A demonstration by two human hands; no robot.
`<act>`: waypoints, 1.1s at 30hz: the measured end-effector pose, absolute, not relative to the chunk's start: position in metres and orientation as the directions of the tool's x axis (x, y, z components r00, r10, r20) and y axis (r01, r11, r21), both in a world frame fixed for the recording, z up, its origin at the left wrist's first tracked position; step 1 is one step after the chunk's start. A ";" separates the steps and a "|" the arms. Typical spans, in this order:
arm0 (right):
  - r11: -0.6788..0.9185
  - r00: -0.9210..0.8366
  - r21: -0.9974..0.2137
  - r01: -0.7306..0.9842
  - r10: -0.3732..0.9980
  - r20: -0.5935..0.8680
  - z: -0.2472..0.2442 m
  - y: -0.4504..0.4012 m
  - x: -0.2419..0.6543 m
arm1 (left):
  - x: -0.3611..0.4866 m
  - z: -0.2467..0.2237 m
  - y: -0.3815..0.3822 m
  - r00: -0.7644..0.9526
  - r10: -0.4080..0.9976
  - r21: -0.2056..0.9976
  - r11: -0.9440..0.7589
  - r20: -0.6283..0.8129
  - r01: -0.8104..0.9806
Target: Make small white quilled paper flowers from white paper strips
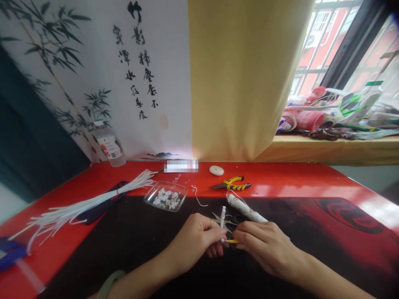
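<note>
My left hand (205,238) pinches a slim white stick (223,216), which stands nearly upright between thumb and fingers. My right hand (264,245) is closed around a thin yellow piece (232,241); its tip reaches the foot of the stick, and the rest is hidden by the fingers. Just behind both hands lies a pair of scissors (229,224), partly covered by them. A cone of white thread (245,207) rests beyond my right hand. To the left, a clear tray (149,204) holds small white flower-shaped pieces and beads.
Pliers with yellow-and-black handles (232,183) and a white oval object (216,170) lie on the red table (286,178). A bundle of white strips (102,199) stretches across the left side, with a bottle (109,145) behind. Mixed items crowd the windowsill (311,143).
</note>
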State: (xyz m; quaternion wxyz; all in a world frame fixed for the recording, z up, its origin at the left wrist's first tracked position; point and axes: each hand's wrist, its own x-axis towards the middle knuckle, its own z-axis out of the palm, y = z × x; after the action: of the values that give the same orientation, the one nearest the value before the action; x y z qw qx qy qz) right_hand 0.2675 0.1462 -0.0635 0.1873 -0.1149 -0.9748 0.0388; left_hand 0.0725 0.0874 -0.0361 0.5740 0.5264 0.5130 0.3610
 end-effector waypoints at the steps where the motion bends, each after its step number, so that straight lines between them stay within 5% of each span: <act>1: 0.971 -0.901 -0.124 0.205 0.237 0.364 -0.063 0.146 0.268 | 0.072 -0.036 0.087 0.221 0.953 0.975 0.184 -0.208 0.125; 9: 0.953 -0.882 -0.129 0.273 0.302 0.361 -0.052 0.144 0.267 | 0.070 -0.030 0.083 0.225 0.966 0.968 0.074 -0.130 0.238; 21: 0.816 -0.836 -0.442 0.372 0.502 0.223 -0.051 0.139 0.264 | 0.079 -0.032 0.081 0.142 0.987 0.916 -0.128 0.079 0.380; 25: 0.582 -0.797 -0.704 0.406 0.603 0.039 -0.042 0.137 0.265 | 0.079 -0.032 0.078 0.180 0.969 0.862 -0.234 0.169 0.451; 29: 0.154 -0.854 -0.930 0.334 0.468 -0.229 -0.036 0.136 0.262 | 0.080 -0.033 0.073 0.221 0.949 0.797 -0.309 0.224 0.519; 31: 0.212 -0.800 -0.916 0.340 0.578 -0.163 -0.038 0.132 0.258 | 0.081 -0.032 0.072 0.163 0.958 0.830 -0.285 0.235 0.480; 33: 0.467 -0.666 -0.782 0.412 0.740 0.092 -0.044 0.126 0.256 | 0.080 -0.031 0.072 0.076 0.972 0.874 -0.235 0.224 0.426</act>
State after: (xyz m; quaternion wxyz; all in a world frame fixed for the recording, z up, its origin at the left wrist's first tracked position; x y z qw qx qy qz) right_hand 0.2557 0.1264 -0.0445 0.2152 -0.3475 -0.8291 0.3814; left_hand 0.0801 0.0720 -0.0312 0.3201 0.6601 0.5294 0.4261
